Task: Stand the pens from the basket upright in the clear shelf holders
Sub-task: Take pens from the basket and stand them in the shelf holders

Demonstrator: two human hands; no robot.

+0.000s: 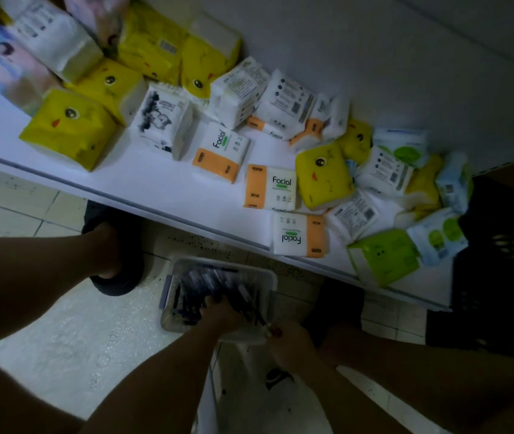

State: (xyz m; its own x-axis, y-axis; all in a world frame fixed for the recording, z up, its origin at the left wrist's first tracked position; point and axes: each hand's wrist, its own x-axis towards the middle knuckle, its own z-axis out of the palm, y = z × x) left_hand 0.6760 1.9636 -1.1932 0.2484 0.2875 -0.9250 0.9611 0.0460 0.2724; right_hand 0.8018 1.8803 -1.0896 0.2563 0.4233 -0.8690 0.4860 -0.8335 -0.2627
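A small clear basket [268, 278] stands on the floor below the shelf edge, filled with several dark pens [199, 283]. My left hand [219, 313] is down inside it, fingers curled around a bunch of pens. My right hand [293, 343] is at the basket's near right corner and pinches the end of one dark pen [254, 308] that slants up out of the pile. The picture is dim and blurred, so the grips are hard to make out. No clear shelf holders are in view.
A white shelf [161, 180] carries many tissue packs [68, 130], yellow, white and orange. A black crate [499, 252] sits at the right. My foot in a black slipper [118, 277] stands left of the basket on the tiled floor [71, 333].
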